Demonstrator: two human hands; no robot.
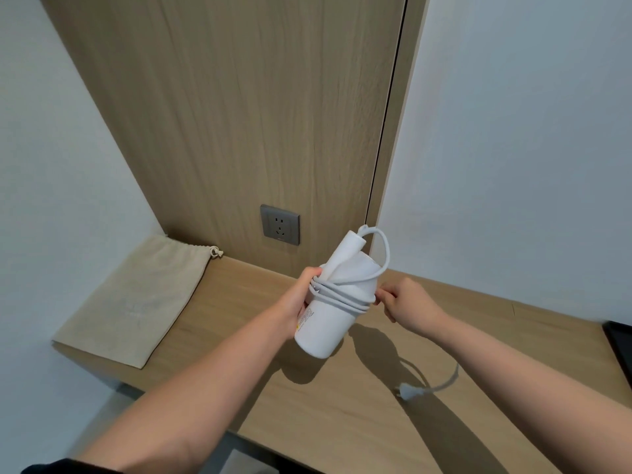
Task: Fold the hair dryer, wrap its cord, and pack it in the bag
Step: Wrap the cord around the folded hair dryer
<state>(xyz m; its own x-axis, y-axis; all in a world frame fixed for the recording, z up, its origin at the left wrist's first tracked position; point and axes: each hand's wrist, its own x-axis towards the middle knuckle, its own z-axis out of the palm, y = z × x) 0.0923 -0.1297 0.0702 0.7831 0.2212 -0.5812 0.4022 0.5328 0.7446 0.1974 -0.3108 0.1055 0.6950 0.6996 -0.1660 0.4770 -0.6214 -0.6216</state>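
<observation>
A white folded hair dryer [330,323] hangs above the wooden shelf, its handle tucked against the barrel. My left hand [301,295] grips it from the left side. Several turns of grey-white cord [342,291] ring the barrel's middle, and a loop arcs over the top. My right hand [403,299] pinches the cord at the barrel's right side. The cord's loose end trails down to the plug [405,393], which lies on the shelf. A beige drawstring bag [136,295] lies flat at the shelf's left end, its mouth toward the back wall.
The wooden shelf [342,422] runs from the left wall to the right edge of view. A grey wall socket [280,224] sits in the wood panel behind the dryer. A dark flat object [620,340] pokes in at the right edge.
</observation>
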